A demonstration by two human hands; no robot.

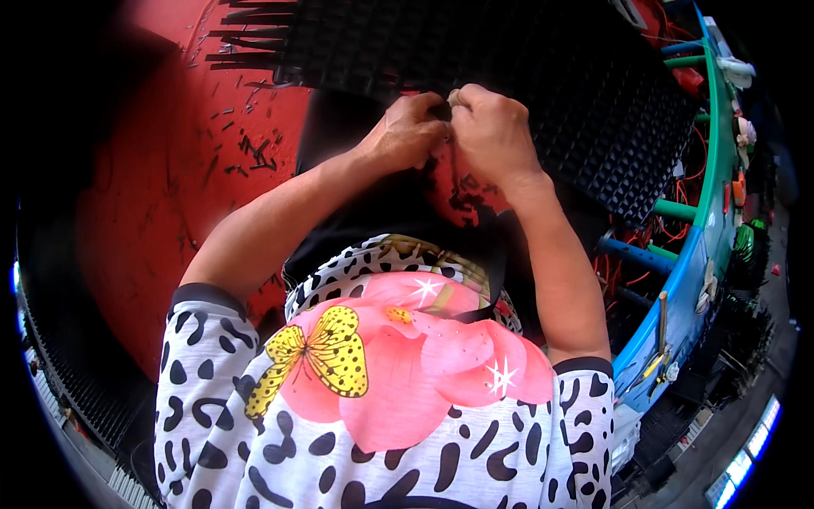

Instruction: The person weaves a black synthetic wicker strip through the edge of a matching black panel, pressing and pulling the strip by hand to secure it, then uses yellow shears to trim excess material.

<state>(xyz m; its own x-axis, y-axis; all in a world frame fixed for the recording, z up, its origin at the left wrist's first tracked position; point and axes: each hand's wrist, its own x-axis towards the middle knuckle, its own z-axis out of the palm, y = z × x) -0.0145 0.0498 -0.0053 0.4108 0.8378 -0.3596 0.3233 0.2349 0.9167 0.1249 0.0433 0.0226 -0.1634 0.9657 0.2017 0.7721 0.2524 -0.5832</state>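
My left hand and my right hand meet in front of me, fingertips nearly touching. Both are closed, with the fingers bent in a pinch. Whatever sits between the fingers is too small and dark to name. Just beyond them, and to the right, spreads a large black woven sheet with a checkered weave. My hands are at its near edge. Loose black strip ends stick out from its far left side. Some dark scraps lie on red below my right hand.
A red surface stretches to the left, scattered with short black offcuts. Along the right runs a curved blue and green frame with green bars and a blue tube. Orange cords hang behind the bars.
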